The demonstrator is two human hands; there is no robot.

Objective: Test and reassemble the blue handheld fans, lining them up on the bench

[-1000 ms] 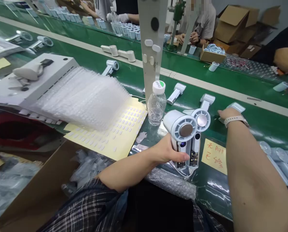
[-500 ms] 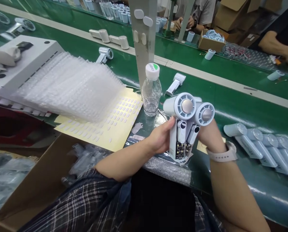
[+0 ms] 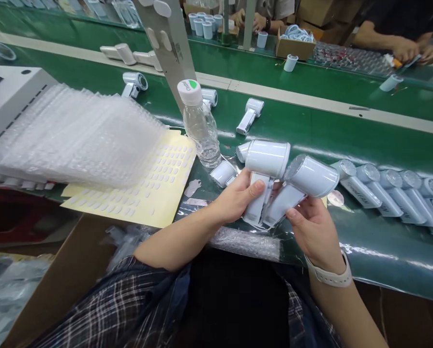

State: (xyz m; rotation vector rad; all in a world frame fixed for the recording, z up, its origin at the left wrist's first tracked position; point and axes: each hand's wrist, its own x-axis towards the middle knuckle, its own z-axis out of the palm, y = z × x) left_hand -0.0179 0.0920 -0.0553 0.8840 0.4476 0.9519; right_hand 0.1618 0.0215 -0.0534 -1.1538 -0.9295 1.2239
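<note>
My left hand (image 3: 237, 197) is closed round the handle of a pale blue handheld fan (image 3: 269, 158), thumb on the front. In my right hand (image 3: 317, 231) is a second handheld fan (image 3: 316, 175), pinched at its handle and tilted to the right. The two handles meet near their lower ends, and the drum-shaped heads point apart. Just left of them another fan's head (image 3: 223, 173) lies on the green table. A row of handheld fans (image 3: 381, 180) lies on the table to the right of my right hand.
A clear bottle (image 3: 201, 128) stands before a metal post (image 3: 169, 46). Bubble-wrap bags (image 3: 82, 130) lie over yellow sticker sheets (image 3: 165, 203) at left. More fans (image 3: 250, 116) lie beyond. An open carton (image 3: 52, 270) is at lower left. Co-workers' hands (image 3: 407, 48) show across the table.
The two fans have turned: their round grilles and open handles faced me, now the drums' sides and smooth handles show. My hands have moved apart somewhat. The view has shifted right.
</note>
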